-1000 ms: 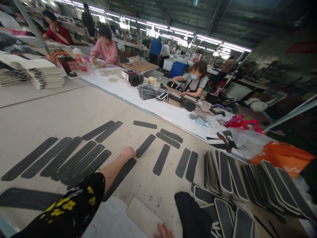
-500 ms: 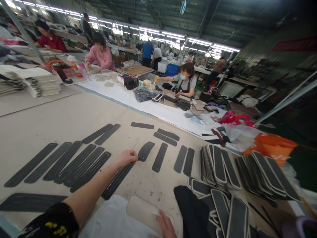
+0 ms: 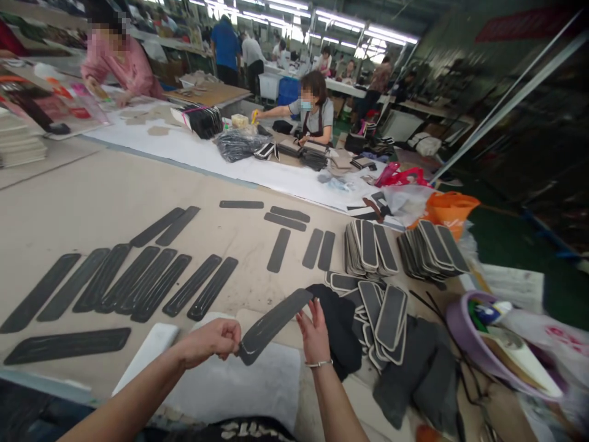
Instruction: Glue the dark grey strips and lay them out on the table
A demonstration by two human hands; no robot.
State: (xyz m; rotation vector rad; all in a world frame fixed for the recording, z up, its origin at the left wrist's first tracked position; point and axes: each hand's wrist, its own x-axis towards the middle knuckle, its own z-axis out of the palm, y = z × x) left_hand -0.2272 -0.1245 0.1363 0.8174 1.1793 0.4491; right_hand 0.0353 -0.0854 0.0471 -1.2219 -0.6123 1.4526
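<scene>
My left hand [image 3: 223,339] pinches the lower left end of a dark grey, slightly curved strip with rounded ends [image 3: 273,325], which has a glossy line along its edge. The strip is held up above the table. At its far right end is my right hand [image 3: 315,334], fingers stretched and apart, the fingertips at the strip's tip; whether they touch it I cannot tell. Below the hands lies a whitish sheet [image 3: 239,374], and the strip partly hides a cream panel. Several similar dark strips [image 3: 151,282] lie to the left.
Stacks of light-edged dark panels [image 3: 368,245] stand at right, with a loose pile [image 3: 384,316] nearer me. Black cloth [image 3: 338,331] lies beside my right hand. A purple basin [image 3: 455,319] is at far right. Across the table, a masked person [image 3: 317,110] works.
My left hand has lifted the strip from the table and brought it nearer me. My right hand has risen from the cream panel to the strip's far end. The view has shifted right.
</scene>
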